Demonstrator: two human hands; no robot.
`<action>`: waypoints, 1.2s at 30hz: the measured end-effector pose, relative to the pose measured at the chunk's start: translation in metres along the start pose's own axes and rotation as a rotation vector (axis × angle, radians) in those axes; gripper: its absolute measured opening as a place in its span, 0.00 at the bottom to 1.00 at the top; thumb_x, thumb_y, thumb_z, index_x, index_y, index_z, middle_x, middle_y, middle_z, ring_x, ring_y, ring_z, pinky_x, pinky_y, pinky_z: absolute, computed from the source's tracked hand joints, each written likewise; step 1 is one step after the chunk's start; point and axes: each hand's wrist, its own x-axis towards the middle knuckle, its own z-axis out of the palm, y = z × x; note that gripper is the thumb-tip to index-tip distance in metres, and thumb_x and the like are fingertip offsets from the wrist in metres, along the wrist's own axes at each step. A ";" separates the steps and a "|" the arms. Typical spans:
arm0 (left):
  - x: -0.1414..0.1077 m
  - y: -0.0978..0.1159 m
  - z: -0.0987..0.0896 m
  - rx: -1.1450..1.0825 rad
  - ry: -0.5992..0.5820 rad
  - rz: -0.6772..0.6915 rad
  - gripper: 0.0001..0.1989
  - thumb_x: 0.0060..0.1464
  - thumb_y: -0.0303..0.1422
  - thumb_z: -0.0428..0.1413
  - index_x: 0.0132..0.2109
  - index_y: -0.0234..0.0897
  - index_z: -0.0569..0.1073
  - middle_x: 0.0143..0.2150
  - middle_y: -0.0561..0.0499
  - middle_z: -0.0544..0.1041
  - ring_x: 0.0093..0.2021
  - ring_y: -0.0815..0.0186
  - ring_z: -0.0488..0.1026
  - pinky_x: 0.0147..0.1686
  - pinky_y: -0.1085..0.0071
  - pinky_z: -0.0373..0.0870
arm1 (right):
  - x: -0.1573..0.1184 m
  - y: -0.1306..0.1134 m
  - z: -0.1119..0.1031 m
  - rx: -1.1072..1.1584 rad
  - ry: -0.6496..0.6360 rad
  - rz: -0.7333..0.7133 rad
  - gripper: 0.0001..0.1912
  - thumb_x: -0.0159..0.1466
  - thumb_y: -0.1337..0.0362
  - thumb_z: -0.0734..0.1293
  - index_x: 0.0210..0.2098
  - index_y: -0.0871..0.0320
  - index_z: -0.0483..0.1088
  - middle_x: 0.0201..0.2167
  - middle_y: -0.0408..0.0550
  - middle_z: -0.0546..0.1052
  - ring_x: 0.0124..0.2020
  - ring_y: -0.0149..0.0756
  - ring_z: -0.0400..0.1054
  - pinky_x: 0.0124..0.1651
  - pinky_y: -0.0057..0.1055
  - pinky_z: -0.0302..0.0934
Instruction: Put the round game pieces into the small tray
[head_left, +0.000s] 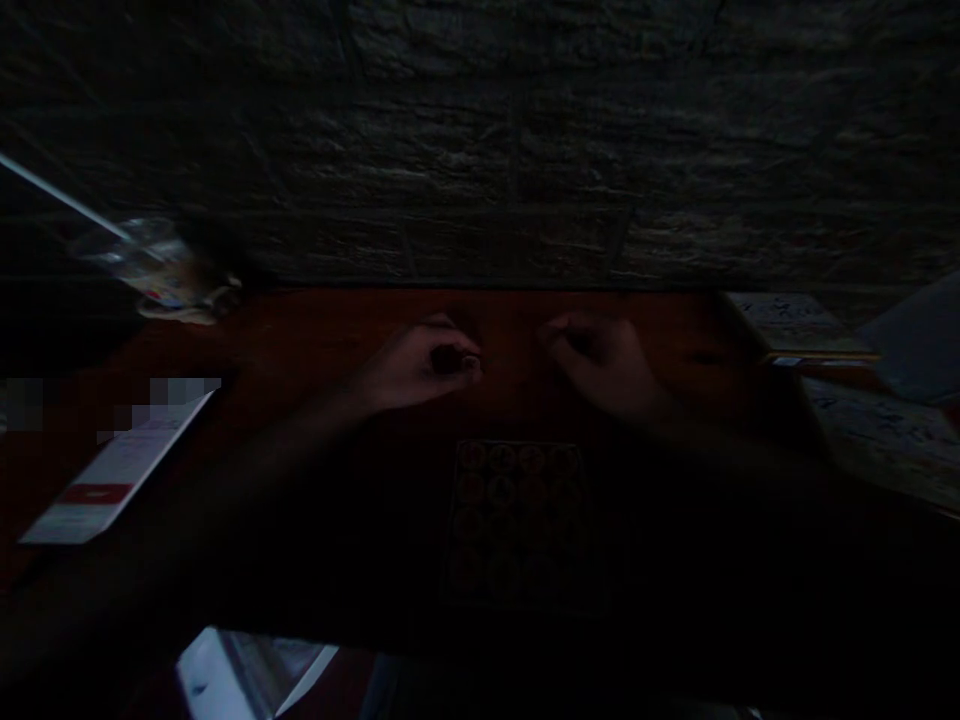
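The view is very dark. My left hand [424, 365] is over the wooden table, its thumb and fingers curled into a ring. A small pale round thing [471, 362] sits at its fingertips; its markings are too dim to read. Across a short gap, my right hand [600, 360] is closed too, fingertips pinched towards the left; what they hold, if anything, does not show. Nearer to me than both hands lies a square sheet or tray [517, 520] bearing rows of round pieces with faint red and green marks.
A clear plastic cup [161, 265] with a straw stands at the back left. A phone or card-like slab [97, 490] lies at left, and a white object [225, 675] is at the near edge. Patterned boxes or booklets [885, 430] lie right. A stone wall [480, 140] rises behind.
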 end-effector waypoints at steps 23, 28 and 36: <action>-0.011 0.044 0.030 -0.473 0.182 -0.086 0.15 0.53 0.42 0.75 0.41 0.40 0.83 0.37 0.48 0.88 0.37 0.62 0.86 0.40 0.68 0.84 | -0.017 -0.031 0.016 0.365 -0.248 0.118 0.12 0.64 0.53 0.78 0.36 0.56 0.84 0.33 0.43 0.85 0.34 0.35 0.76 0.38 0.31 0.65; -0.014 0.041 0.032 -0.415 0.224 -0.036 0.12 0.52 0.38 0.75 0.43 0.42 0.86 0.39 0.50 0.89 0.38 0.61 0.87 0.41 0.68 0.85 | -0.017 -0.032 0.014 0.340 -0.232 0.125 0.16 0.65 0.50 0.77 0.33 0.57 0.84 0.28 0.43 0.83 0.30 0.32 0.73 0.33 0.30 0.61; -0.018 0.042 0.035 -0.256 0.236 0.060 0.16 0.56 0.39 0.73 0.52 0.49 0.86 0.44 0.52 0.89 0.42 0.58 0.88 0.49 0.60 0.86 | -0.015 -0.034 0.012 0.501 -0.320 0.208 0.14 0.63 0.53 0.78 0.34 0.58 0.83 0.28 0.45 0.83 0.28 0.32 0.75 0.32 0.28 0.67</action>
